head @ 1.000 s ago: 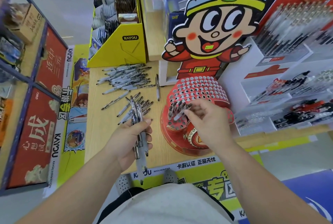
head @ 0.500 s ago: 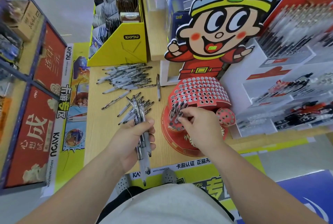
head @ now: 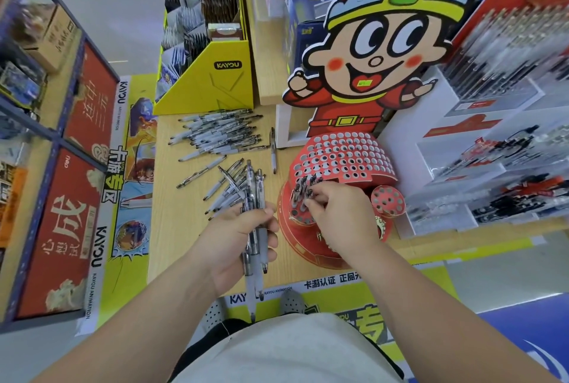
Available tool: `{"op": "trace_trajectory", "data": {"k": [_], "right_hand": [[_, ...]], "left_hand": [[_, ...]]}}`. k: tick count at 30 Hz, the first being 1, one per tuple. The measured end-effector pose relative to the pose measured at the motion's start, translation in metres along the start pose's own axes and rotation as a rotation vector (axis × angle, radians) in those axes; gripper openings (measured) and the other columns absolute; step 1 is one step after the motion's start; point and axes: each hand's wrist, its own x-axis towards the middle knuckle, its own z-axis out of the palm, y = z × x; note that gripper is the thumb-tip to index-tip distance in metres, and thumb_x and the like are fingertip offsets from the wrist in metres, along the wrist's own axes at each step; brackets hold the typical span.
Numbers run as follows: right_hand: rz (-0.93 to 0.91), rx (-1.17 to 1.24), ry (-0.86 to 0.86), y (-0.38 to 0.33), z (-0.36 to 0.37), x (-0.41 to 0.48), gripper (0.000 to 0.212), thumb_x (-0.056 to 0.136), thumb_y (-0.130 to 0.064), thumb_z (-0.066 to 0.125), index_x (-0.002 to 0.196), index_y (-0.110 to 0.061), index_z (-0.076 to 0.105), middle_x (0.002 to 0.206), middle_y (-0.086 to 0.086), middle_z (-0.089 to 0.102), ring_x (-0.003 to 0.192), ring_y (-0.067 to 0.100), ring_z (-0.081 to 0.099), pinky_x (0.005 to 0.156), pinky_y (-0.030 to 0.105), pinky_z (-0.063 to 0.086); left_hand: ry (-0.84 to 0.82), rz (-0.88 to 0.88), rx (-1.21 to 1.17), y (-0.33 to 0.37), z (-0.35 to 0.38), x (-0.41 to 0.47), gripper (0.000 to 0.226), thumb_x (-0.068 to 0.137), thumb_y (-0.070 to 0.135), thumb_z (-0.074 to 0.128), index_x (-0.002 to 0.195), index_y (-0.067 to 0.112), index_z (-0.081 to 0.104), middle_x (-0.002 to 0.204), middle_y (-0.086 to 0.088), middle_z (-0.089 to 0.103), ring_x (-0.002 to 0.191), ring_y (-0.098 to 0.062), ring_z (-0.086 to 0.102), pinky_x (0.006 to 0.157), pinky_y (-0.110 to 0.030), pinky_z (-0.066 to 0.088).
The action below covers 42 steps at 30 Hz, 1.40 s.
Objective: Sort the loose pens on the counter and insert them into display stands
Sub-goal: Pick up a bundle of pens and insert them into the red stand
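My left hand [head: 238, 244] grips a bundle of grey-barrelled pens [head: 255, 216], tips pointing toward me. My right hand [head: 341, 216] rests on the lower left tier of the red display stand [head: 341, 155], a stepped cardboard stand full of round holes. Its fingertips pinch the top of a pen [head: 309, 195] among several pens standing in the holes. A heap of loose pens [head: 221, 136] lies at the back of the wooden counter [head: 181, 213], and a smaller scatter [head: 224, 185] lies just beyond my left hand.
A single pen [head: 272, 151] lies beside the stand. A yellow cardboard box [head: 212, 75] of card packs stands behind the heap. A large cartoon-figure cutout [head: 378, 53] rises behind the stand. Acrylic pen racks [head: 492, 167] fill the right side. Shelving [head: 55, 167] lines the left.
My right hand has moved down onto the stand's lower left holes and pushed its pen in among those standing there. My left hand has kept its bundle nearly still.
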Motion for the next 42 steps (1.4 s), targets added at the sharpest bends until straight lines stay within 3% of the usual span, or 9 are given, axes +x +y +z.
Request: {"op": "trace_trajectory", "data": {"k": [5,8,11,16,26,31,35,38,42], "right_hand": [[-0.049,0.124,0.066,-0.017,-0.026,-0.008,0.019,0.090,-0.040,0.069,0.098,-0.024,0.076,0.070,-0.013,0.067,0.068,0.005,0.063,0.068,0.031,0.053],[-0.050,0.401,-0.010,-0.028,-0.041,-0.014,0.017,0.090,-0.040,0.070,0.098,-0.026,0.076,0.077,-0.013,0.072,0.076,0.002,0.066,0.072,0.026,0.055],[0.048,0.712,-0.108,-0.032,-0.050,-0.017,0.009,0.087,-0.030,0.077,0.087,-0.021,0.074,0.071,-0.002,0.073,0.067,0.011,0.069,0.066,0.032,0.058],[0.117,0.832,-0.120,-0.019,-0.058,-0.021,0.012,0.088,-0.018,0.077,0.083,-0.008,0.072,0.060,0.003,0.068,0.050,0.007,0.060,0.053,0.018,0.048],[0.239,1.010,-0.171,0.002,-0.067,-0.024,0.013,0.090,-0.010,0.072,0.078,-0.006,0.071,0.058,0.002,0.063,0.050,0.011,0.056,0.044,0.017,0.039],[0.269,1.029,-0.048,0.013,-0.078,-0.015,0.014,0.090,-0.013,0.071,0.077,-0.013,0.069,0.068,0.002,0.069,0.056,0.012,0.061,0.046,0.021,0.040],[0.275,0.982,0.063,0.023,-0.087,-0.006,0.004,0.093,-0.015,0.070,0.092,-0.013,0.072,0.081,0.006,0.074,0.065,0.011,0.068,0.050,0.020,0.046],[0.192,0.855,0.092,0.027,-0.082,-0.003,0.002,0.093,-0.015,0.070,0.092,-0.014,0.071,0.078,0.005,0.074,0.064,0.008,0.067,0.055,0.017,0.050],[0.032,0.594,0.083,0.031,-0.058,-0.003,0.006,0.089,-0.020,0.075,0.092,-0.023,0.070,0.082,-0.007,0.073,0.079,0.009,0.070,0.072,0.027,0.057]], "left_hand": [[-0.077,0.001,0.084,0.009,0.009,-0.006,0.011,0.097,0.007,0.058,0.103,0.006,0.068,0.073,-0.012,0.060,0.056,-0.023,0.054,0.048,-0.030,0.047],[-0.150,0.022,0.192,0.014,0.019,-0.009,0.009,0.097,0.005,0.058,0.103,0.004,0.064,0.072,-0.013,0.059,0.054,-0.024,0.053,0.047,-0.029,0.046],[-0.221,0.056,0.317,0.016,0.032,-0.011,0.007,0.095,0.004,0.061,0.092,0.007,0.065,0.072,-0.015,0.059,0.054,-0.024,0.053,0.047,-0.029,0.045],[-0.221,0.083,0.431,0.010,0.050,-0.011,0.009,0.097,0.004,0.059,0.095,0.006,0.068,0.072,-0.017,0.057,0.052,-0.024,0.051,0.048,-0.030,0.045],[-0.170,0.066,0.422,0.000,0.065,-0.011,0.018,0.100,0.017,0.061,0.106,0.000,0.062,0.078,-0.017,0.065,0.064,-0.029,0.059,0.055,-0.034,0.050],[-0.025,0.028,0.237,-0.005,0.059,-0.008,0.024,0.101,0.018,0.058,0.116,0.000,0.063,0.080,-0.014,0.069,0.066,-0.030,0.063,0.052,-0.034,0.052],[0.065,0.020,0.151,-0.008,0.043,-0.007,0.023,0.102,0.018,0.057,0.114,0.001,0.066,0.086,-0.016,0.071,0.062,-0.026,0.062,0.050,-0.032,0.051],[0.124,0.012,0.122,-0.010,0.030,-0.008,0.023,0.103,0.016,0.054,0.115,0.000,0.066,0.086,-0.017,0.071,0.062,-0.026,0.062,0.051,-0.032,0.051],[0.160,-0.002,0.065,-0.011,0.018,-0.012,0.024,0.102,0.017,0.055,0.116,0.000,0.065,0.087,-0.018,0.070,0.063,-0.027,0.064,0.051,-0.033,0.051]]}}
